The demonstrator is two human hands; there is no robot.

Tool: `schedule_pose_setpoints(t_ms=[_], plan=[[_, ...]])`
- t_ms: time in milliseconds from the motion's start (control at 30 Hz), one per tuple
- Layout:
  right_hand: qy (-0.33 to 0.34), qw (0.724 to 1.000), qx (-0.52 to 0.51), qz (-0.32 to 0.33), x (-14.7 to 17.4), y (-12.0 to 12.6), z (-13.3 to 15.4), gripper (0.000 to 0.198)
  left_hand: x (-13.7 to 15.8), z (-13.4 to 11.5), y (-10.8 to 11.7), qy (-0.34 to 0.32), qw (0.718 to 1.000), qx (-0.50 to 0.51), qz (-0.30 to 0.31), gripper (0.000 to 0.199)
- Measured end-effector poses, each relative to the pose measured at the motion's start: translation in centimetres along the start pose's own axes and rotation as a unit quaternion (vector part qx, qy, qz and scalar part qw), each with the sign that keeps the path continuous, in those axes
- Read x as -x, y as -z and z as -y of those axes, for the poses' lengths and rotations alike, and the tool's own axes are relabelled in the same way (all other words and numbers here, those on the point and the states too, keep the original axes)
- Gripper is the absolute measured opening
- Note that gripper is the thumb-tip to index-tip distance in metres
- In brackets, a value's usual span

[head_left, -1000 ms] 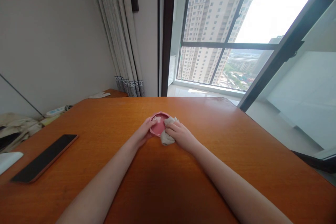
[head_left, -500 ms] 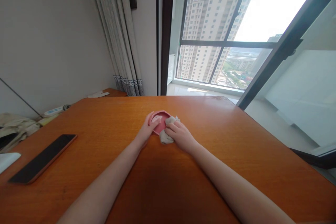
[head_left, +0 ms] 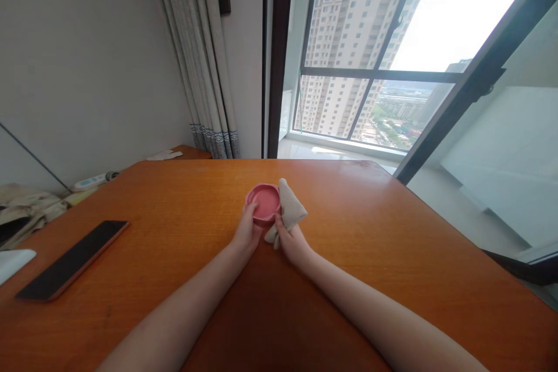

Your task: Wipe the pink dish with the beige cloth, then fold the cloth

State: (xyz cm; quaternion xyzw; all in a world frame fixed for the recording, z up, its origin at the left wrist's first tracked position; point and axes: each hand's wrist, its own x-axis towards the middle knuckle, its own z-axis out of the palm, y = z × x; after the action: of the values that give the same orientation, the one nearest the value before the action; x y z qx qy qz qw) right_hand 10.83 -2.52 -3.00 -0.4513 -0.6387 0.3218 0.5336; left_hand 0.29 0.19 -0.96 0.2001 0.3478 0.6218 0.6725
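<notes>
Wiping out a little dish looks like the step in hand. The round, shiny pink dish with a wavy rim (head_left: pixel 267 202) is near the middle of the view, over a big orange-brown wooden table (head_left: pixel 183 203). Its open side faces up and toward the person. I cannot tell if its bottom touches the wood.

The left hand (head_left: pixel 244 231) holds the dish at its 8 o'clock side. The thumb is bent over the rim and the fingers go underneath, so the dish is pinched between them. The right hand (head_left: pixel 296 244) is at the dish's 4 o'clock. It has a soft, folded, grey-white cloth (head_left: pixel 291 203) bunched in its grip, and its thumb is by the rim. (The cloth hides some of those fingers, so I cannot tell how hard they squeeze.) The cloth stands up at 3 o'clock, seeming to touch the rim, and a small tail of it hangs toward 5 o'clock.

I think the next move calls for the left hand to hold the dish steady, while the right hand presses the cloth on the part that needs a rub.

Toward 8 o'clock from the dish, well apart, lies a long, flat black slab with an orange-brown edge (head_left: pixel 74 261). I see no brand, label or writing that I can read.
</notes>
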Motion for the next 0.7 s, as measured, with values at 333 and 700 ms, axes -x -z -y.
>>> schedule_pose_setpoints(t_ms=[333, 700], plan=[[-0.167, 0.957, -0.189, -0.145, -3.0, 3.8, 0.4, 0.045, 1.0, -0.3, -0.3, -0.013, 0.979, -0.177, 0.099, 0.066], [-0.181, 0.969, -0.146, -0.088, -1.1, 1.3, 0.5, 0.060, 0.7, 0.2, -0.1, -0.092, 0.986, -0.113, 0.085, 0.071]])
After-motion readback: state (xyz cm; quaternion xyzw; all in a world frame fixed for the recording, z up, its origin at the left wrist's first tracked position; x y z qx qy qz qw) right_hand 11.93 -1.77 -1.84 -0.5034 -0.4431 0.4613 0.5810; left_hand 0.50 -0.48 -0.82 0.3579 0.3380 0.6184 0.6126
